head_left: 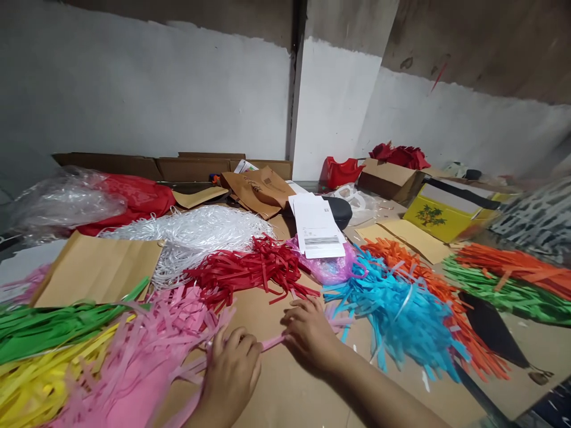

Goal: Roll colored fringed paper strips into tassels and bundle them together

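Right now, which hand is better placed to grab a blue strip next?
Probably the right hand: it's nearer the blue strips. The left hand is farther off, beside the pink strips. One pink strip runs between the hands.

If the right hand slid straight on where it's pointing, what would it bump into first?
Probably the red strips, piled just beyond the right hand's fingertips, though the exact gap is hard to judge from this view.

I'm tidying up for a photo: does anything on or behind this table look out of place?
The white papers look out of place, lying askew over a pink plastic bag near blue strips. A lone red streak slants across the wall; I can't tell what it is.
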The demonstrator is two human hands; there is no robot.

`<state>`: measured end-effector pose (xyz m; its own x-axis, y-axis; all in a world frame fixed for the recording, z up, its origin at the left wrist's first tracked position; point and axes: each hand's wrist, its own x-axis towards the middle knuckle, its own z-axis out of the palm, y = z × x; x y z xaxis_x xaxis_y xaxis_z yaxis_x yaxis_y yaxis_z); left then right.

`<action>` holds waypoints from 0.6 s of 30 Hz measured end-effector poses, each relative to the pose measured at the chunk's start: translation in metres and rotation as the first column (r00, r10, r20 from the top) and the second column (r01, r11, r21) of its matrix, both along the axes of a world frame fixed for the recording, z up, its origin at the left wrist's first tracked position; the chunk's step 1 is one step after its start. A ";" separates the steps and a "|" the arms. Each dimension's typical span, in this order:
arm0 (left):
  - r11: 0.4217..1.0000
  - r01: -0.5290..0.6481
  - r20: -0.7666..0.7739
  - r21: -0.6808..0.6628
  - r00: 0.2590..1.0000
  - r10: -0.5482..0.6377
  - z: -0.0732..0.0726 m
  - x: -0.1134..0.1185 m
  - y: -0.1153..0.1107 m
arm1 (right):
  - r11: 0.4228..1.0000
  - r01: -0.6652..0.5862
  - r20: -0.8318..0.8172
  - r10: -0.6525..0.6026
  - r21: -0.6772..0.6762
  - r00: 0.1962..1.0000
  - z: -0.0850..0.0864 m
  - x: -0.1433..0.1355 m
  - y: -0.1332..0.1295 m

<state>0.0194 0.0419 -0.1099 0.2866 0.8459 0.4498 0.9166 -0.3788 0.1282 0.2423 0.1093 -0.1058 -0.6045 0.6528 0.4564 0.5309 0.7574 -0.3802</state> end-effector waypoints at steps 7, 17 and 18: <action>1.000 0.028 -0.065 0.012 0.998 -0.027 0.001 -0.006 -0.002 | 0.994 -0.025 0.213 0.002 0.103 0.977 -0.005 -0.013 -0.011; 0.990 0.050 0.022 -0.135 0.999 -0.047 -0.008 -0.020 0.005 | 0.937 0.157 0.073 -0.141 -0.313 0.987 -0.001 0.005 0.003; 0.989 0.041 0.028 -0.141 0.999 -0.038 -0.009 -0.019 0.007 | 0.932 0.168 0.077 -0.151 -0.320 0.986 0.000 0.003 0.003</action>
